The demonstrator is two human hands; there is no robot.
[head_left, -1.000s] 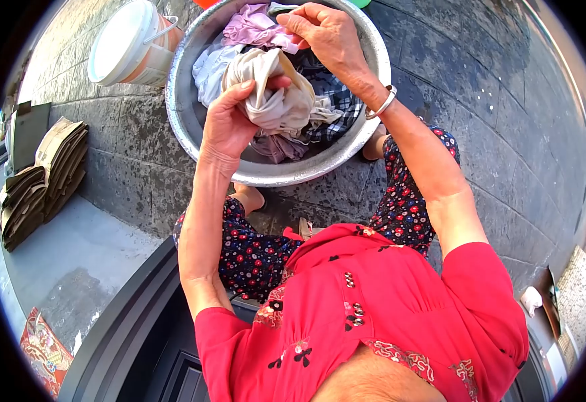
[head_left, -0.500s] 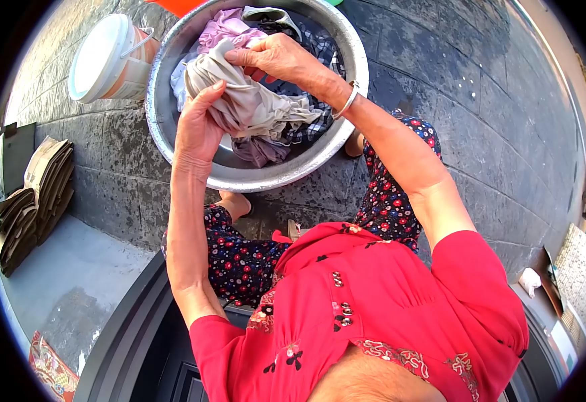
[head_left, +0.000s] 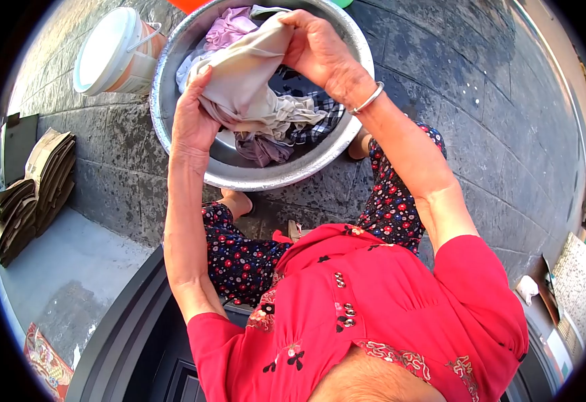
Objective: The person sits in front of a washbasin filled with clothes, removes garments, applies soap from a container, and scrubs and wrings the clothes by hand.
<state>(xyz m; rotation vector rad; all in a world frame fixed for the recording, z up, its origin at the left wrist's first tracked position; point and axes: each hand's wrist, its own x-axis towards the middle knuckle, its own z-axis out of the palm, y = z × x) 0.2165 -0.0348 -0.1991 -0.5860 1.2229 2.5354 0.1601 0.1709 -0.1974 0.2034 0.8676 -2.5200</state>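
Stretched between my two hands is a wet cream-coloured garment (head_left: 243, 77), its lower folds hanging into a large metal basin (head_left: 266, 179). My left hand (head_left: 194, 120) grips its near left side, thumb up on the cloth. At the upper right, my right hand (head_left: 323, 53) pinches an edge and holds it raised; a bangle circles that wrist. Under and around the garment lie a pink cloth (head_left: 231, 28), a black-and-white checked cloth (head_left: 320, 120) and a mauve cloth (head_left: 264, 150). Dark water shows in the basin.
A white bucket (head_left: 109, 53) with a handle stands left of the basin. Flattened cardboard (head_left: 52, 177) is stacked at the far left. Orange (head_left: 187, 5) and green (head_left: 341, 3) objects show behind the basin. Dark stone paving (head_left: 440, 74) surrounds it.
My right hand has moved up and to the right, pulling the bunched cream garment out into a flatter, stretched sheet. My left hand has kept its hold, nearly in place.
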